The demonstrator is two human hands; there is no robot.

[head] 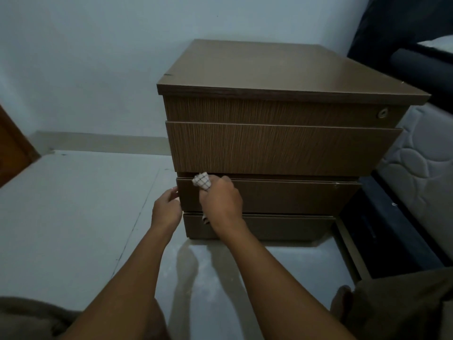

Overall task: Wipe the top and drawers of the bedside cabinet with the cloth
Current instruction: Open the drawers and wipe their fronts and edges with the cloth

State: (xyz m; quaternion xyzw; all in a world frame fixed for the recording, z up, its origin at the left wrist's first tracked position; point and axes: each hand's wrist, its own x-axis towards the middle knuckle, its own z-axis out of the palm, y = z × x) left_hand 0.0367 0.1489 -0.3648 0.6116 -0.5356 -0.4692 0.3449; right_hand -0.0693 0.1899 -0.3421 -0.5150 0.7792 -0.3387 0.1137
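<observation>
Brown bedside cabinet (282, 77) standing on the pale floor (73, 217) beside a mattress (421, 163), right hand (221, 200) closing around the checked cloth (202, 181) at the third drawer (294, 197) top edge, left hand (166, 207) resting with loose fingers on this drawer's left side.

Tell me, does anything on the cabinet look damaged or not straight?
Yes. The cabinet top has a dark chip at its front left corner. The second drawer stands out further than the top drawer above it, so it seems not fully closed.
</observation>
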